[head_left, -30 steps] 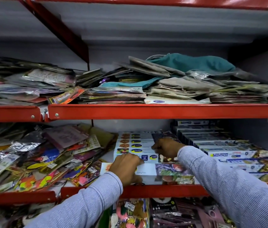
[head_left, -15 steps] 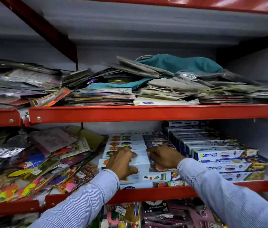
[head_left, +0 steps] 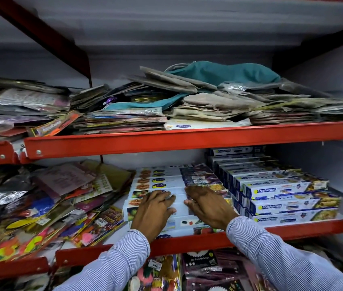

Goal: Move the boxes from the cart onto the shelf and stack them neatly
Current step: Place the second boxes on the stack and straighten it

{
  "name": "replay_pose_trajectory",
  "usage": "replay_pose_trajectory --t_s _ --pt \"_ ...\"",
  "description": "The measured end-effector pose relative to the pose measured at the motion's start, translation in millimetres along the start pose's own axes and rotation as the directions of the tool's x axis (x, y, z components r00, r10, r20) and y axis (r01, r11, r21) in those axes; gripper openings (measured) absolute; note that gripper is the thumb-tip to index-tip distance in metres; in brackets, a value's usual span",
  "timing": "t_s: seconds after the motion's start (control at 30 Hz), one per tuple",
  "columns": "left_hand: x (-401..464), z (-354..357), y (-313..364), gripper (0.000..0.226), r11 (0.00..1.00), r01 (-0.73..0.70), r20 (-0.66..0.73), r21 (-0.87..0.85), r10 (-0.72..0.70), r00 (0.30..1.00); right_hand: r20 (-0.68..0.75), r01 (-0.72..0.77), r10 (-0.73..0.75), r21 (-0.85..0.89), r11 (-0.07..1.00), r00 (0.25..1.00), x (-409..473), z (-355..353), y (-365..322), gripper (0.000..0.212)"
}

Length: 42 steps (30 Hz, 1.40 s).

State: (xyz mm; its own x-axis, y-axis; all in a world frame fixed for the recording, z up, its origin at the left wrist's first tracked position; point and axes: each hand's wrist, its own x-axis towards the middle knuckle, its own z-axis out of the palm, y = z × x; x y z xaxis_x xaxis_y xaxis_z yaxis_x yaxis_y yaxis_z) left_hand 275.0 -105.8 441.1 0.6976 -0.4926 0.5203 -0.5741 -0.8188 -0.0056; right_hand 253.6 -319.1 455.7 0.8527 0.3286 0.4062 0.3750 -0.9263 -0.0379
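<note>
**Both hands flat on the middle stack of boxes**

While both hands lie on it, the middle stack of boxes (head_left: 158, 182) sits on the red shelf (head_left: 292, 228), its near end at the front lip. The left hand (head_left: 155, 208) rests palm down on the top of that stack, fingers (head_left: 166, 198) spread and laid flat, gripping nothing. The right hand (head_left: 206, 204) lies just beside it on the same stack, toward its right half, fingers also flat and loosely apart, closed on nothing. The two hands are near each other but apart. Both sleeves are pale blue with fine stripes.

Just right of the middle stack, and touching it, stands a taller stack of blue and white boxes (head_left: 282, 190), stepped so that each lower box reaches nearer the shelf's front edge. Left of the middle stack, a loose heap of bright packets (head_left: 40, 208) slopes down across the same shelf. Above the middle stack, the next shelf up (head_left: 187, 139) carries flat piles of packets, with a teal cloth bag (head_left: 225, 73) on top. Below the red shelf, more packets (head_left: 200, 267) show between the sleeves.
</note>
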Motion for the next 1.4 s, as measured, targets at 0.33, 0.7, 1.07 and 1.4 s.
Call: replay_pose_trajectory --t_s 0.33,0.7,1.07,1.4 --pt "6 4 12 0.047 0.997 0.071 -0.013 -0.011 -0.071 0.997 0.061 0.015 -0.015 -0.006 1.000 0.998 0 1 9 0.057" --pt "-13 7 -2 0.073 0.983 0.173 -0.053 0.062 -0.170 0.984 0.080 0.050 -0.044 -0.062 0.997 0.996 -3 4 13 0.069" --pt "-27 4 -20 0.089 0.931 0.343 -0.039 0.126 -0.341 0.939 0.089 0.070 -0.063 -0.082 0.994 0.994 6 10 6 0.069" --pt "-30 5 -26 0.073 0.947 0.281 -0.044 0.154 -0.277 0.960 0.042 0.023 -0.022 -0.036 0.999 0.999 6 5 -2 0.070"
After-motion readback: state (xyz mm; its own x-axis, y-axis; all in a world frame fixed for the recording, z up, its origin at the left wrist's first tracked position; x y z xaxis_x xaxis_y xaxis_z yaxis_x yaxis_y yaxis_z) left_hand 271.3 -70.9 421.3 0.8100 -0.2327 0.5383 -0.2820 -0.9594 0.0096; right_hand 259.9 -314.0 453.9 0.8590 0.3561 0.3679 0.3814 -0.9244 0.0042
